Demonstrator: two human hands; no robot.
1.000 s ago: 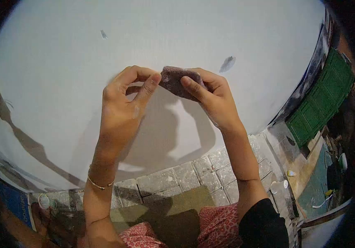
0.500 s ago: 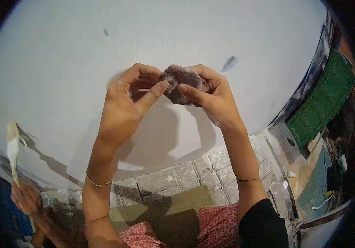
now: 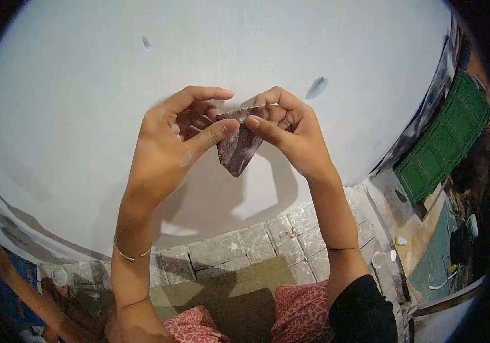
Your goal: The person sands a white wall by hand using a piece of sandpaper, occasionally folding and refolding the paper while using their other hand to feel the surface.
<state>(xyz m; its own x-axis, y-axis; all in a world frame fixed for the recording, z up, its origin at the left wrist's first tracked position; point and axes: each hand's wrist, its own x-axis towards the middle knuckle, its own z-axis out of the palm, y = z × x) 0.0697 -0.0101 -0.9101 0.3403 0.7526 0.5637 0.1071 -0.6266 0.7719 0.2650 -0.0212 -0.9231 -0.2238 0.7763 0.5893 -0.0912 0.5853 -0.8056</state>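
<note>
Between my hands, in front of the pale wall, is a folded, dusty, dark brown piece of sandpaper [image 3: 235, 153], its pointed corner hanging down. My left hand [image 3: 168, 128] pinches its left side, thumb on the near face, index finger stretched out above the top edge. My right hand [image 3: 297, 128] grips the upper right part, with its thumb on the near face close to the left thumb and its other fingers behind. White dust marks my left hand. The fingers behind the sandpaper are partly hidden.
The white wall [image 3: 245, 51] carries grey patches [image 3: 317, 88]. A green panel [image 3: 445, 137] stands at right, small containers [image 3: 377, 260] below it. Grey paving [image 3: 216, 251] and an olive mat [image 3: 268, 274] lie underneath. Another person's arm [image 3: 33, 297] reaches in at lower left.
The sandpaper has turned in my hands, its corner now pointing down. My left index finger has straightened. The other person's hand and the brush it held have left view at the left.
</note>
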